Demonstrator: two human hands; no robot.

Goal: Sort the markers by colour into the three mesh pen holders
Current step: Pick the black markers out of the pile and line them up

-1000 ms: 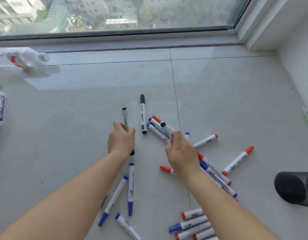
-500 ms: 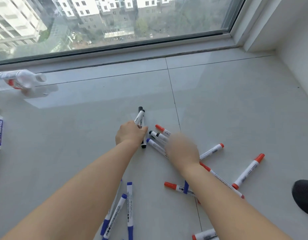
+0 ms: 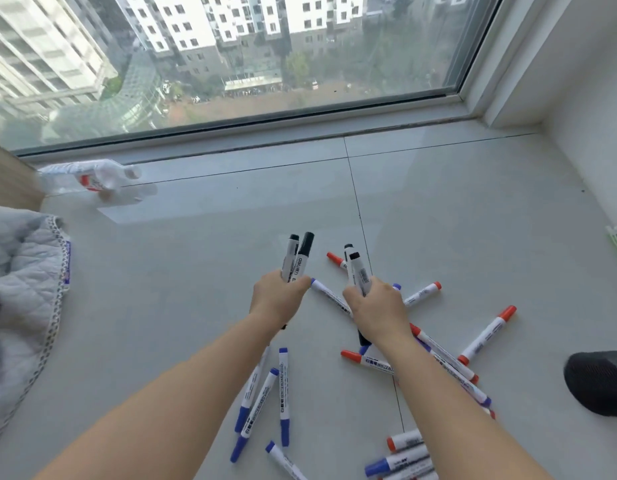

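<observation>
From the head view, the step in hand looks like gathering the black markers: the left hand (image 3: 277,295) is curled round two black-capped markers (image 3: 297,258), held upright with caps pointing toward the window edge of the floor (image 3: 196,271), and the right hand (image 3: 376,308) grips another two black-capped markers (image 3: 356,268), also caps up, their lower black ends showing under the wrist. Both hands hover just above the floor, near each other, over the middle of the scattered pile. Only one mesh pen holder (image 3: 599,381) can be made out, dark and lying at the right edge of the floor; the other two are out of view. The next move, as I judge it, calls for carrying both black bundles to one holder and dropping them in caps up, which means first finding or righting a holder. The remaining markers are white-barrelled with coloured caps and ends: red markers (image 3: 488,335) fan out toward the right edge, one blue marker (image 3: 329,296) lies between the two hands, a cluster of blue markers (image 3: 265,400) lies toward the near edge under the left forearm, and a mixed heap (image 3: 402,455) sits at the near edge. None of these is sorted yet, so the task seems at an early stage.
</observation>
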